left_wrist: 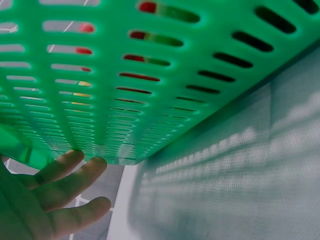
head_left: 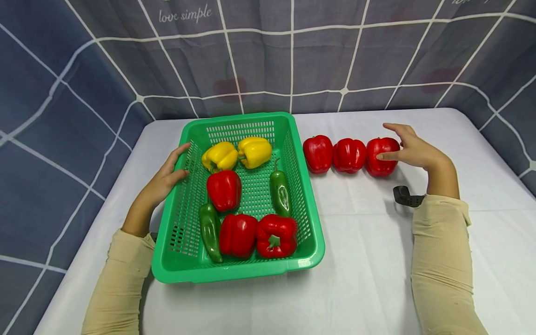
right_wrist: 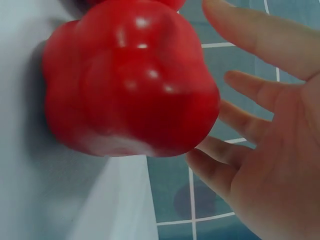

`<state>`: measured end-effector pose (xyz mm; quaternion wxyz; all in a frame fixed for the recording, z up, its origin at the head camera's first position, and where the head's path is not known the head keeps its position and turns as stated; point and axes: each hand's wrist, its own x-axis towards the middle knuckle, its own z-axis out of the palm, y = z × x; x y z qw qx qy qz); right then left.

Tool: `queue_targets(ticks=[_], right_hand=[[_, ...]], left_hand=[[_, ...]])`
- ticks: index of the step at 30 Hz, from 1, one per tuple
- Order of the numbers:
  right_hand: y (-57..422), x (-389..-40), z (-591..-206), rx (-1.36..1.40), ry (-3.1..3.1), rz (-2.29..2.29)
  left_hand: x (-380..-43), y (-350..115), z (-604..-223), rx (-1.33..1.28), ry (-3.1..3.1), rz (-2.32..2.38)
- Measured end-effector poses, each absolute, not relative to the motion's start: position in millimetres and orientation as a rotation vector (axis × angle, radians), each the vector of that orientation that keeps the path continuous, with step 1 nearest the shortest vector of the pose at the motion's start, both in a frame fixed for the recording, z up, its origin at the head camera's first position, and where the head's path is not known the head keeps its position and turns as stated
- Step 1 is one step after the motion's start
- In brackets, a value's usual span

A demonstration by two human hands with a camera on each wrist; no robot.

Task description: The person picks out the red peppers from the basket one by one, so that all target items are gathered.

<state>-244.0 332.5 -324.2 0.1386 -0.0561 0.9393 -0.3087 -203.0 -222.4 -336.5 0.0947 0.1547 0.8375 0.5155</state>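
A green plastic basket (head_left: 240,274) holds two yellow bell peppers (head_left: 254,152), several red bell peppers (head_left: 224,190) and two long green peppers (head_left: 280,192). My left hand (head_left: 165,179) is at the basket's left rim, thumb and a fingertip overlapping the edge. In the left wrist view its other fingers (left_wrist: 75,182) extend loosely beside the slotted wall. To the right of the basket, three red bell peppers stand in a row. Over the rightmost red bell pepper (head_left: 378,165) my right hand (head_left: 414,148) spreads its thumb and fingers, palm facing the pepper (right_wrist: 130,85).
A white cloth (head_left: 356,270) covers the table. Dark grey checked fabric (head_left: 259,60) hangs along the back and both sides. The middle red bell pepper (head_left: 349,156) and the left one (head_left: 318,153) stand between the right hand and the basket. A black wrist strap (head_left: 406,197) sticks out by the right sleeve.
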Motion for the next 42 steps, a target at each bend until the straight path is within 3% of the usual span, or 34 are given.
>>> queue_targets(ticks=[20, 33, 42], right_hand=[[265.5, -229.2, -308.9, -0.291, 2.844, -0.884], [189.0, -224.4, -299.8, -0.643, 2.8, -0.848], [141.1, -231.5, -271.4, -0.927, 2.732, -0.647]], left_hand=[[-191.3, -235.4, -340.4, 0.426, 2.46, 1.586], [-201.4, -225.4, -343.4, 0.418, 2.447, 1.602], [-207.1, -221.2, -337.8, 0.427, 2.455, 1.62]])
